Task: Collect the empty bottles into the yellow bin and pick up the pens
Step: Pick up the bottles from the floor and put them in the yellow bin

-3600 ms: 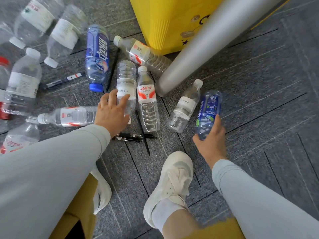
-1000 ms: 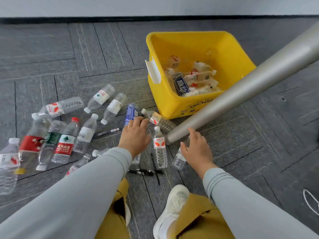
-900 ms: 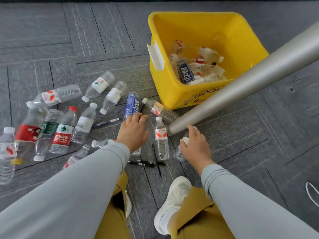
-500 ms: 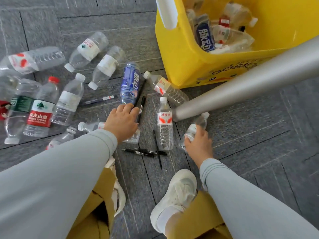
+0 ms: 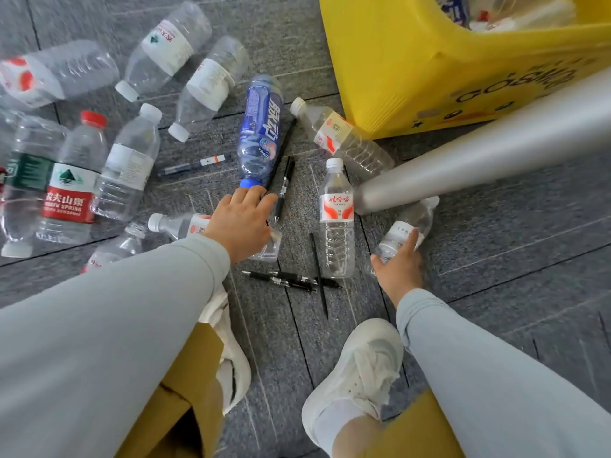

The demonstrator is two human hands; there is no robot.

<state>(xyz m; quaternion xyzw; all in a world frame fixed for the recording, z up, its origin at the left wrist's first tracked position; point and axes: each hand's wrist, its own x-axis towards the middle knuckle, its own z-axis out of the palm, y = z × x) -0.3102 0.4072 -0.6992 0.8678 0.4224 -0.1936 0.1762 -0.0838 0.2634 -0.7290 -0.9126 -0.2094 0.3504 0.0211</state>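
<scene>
Several empty plastic bottles lie on the grey carpet. My right hand grips a small clear bottle with a white label beside the metal leg. My left hand lies over a clear bottle, most of it hidden, with fingertips near the cap of a blue bottle. A clear bottle with a red and white label lies between my hands. Black pens lie crossed in front of my feet, another black pen by the blue bottle. The yellow bin at top right holds bottles.
A thick silver metal leg slants down from the right to the floor in front of the bin. More bottles crowd the left side, with a blue marker pen among them. My white shoes are at the bottom.
My head has dropped closer to the floor, so the bin has slid toward the top edge. My right hand has closed round the small clear bottle. My left hand has stayed over its bottle.
</scene>
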